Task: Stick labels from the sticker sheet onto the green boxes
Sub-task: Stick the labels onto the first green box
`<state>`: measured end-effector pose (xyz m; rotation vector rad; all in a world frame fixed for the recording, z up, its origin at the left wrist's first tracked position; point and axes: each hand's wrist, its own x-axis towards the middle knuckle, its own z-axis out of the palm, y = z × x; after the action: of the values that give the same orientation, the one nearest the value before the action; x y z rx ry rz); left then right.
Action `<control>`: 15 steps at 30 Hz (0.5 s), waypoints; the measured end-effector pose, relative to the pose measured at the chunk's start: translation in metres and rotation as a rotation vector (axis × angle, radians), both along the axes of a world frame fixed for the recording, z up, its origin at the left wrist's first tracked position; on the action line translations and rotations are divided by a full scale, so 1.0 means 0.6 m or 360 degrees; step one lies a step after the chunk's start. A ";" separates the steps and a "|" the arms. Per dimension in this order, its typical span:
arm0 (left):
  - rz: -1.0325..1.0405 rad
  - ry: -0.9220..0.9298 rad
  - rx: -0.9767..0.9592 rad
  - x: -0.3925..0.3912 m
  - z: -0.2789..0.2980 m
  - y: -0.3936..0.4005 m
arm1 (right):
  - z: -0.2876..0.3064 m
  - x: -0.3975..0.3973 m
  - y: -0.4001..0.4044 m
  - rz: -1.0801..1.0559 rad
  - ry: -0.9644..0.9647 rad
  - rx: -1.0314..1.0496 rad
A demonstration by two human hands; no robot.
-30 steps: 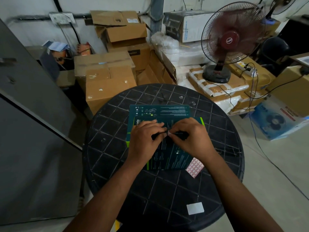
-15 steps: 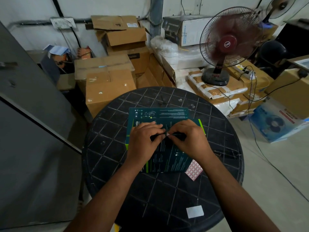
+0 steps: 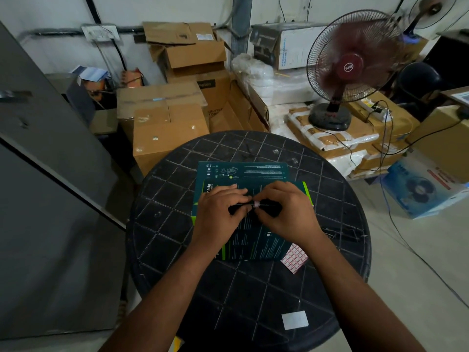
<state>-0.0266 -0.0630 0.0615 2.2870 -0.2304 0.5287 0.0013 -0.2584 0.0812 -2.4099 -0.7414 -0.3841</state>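
Two dark green boxes lie stacked on the round black table (image 3: 177, 250). The upper box (image 3: 253, 240) sits askew over the lower box (image 3: 243, 170). My left hand (image 3: 219, 214) and my right hand (image 3: 288, 214) rest on the upper box, fingertips meeting. Between them they pinch a small pink-and-white label (image 3: 256, 204). A thin black pen-like thing (image 3: 272, 207) runs across under the fingers, mostly hidden. The sticker sheet (image 3: 294, 257), with red-edged labels, lies at the box's near right corner, partly under my right wrist.
A white square of paper (image 3: 295, 320) lies near the table's front edge. Cardboard boxes (image 3: 165, 128) crowd the floor behind the table. A running red fan (image 3: 351, 67) stands at the back right, with cables trailing down. A grey cabinet (image 3: 50, 199) stands at the left.
Both hands stay on the upper box with fingertips together. The small label shows more plainly between them. The view has shifted slightly.
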 end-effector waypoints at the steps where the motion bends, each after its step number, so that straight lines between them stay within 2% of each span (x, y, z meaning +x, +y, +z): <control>1: -0.0007 0.0004 -0.0012 -0.001 0.000 0.000 | -0.002 0.001 -0.005 0.0005 0.0019 0.0052; 8: -0.0066 0.0047 0.0020 -0.001 0.000 0.009 | -0.023 0.001 0.011 -0.0063 -0.0219 0.0113; 13: 0.0055 0.0036 0.0208 -0.013 0.002 0.025 | -0.020 -0.005 -0.021 -0.0047 -0.0188 0.0105; 15: 0.0013 0.0120 0.0017 -0.014 -0.007 0.050 | -0.028 -0.005 -0.044 -0.0134 -0.0180 0.0122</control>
<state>-0.0351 -0.0330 0.0573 2.3144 -0.1877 0.4452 -0.0014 -0.2850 0.0641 -2.3678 -0.6632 -0.5768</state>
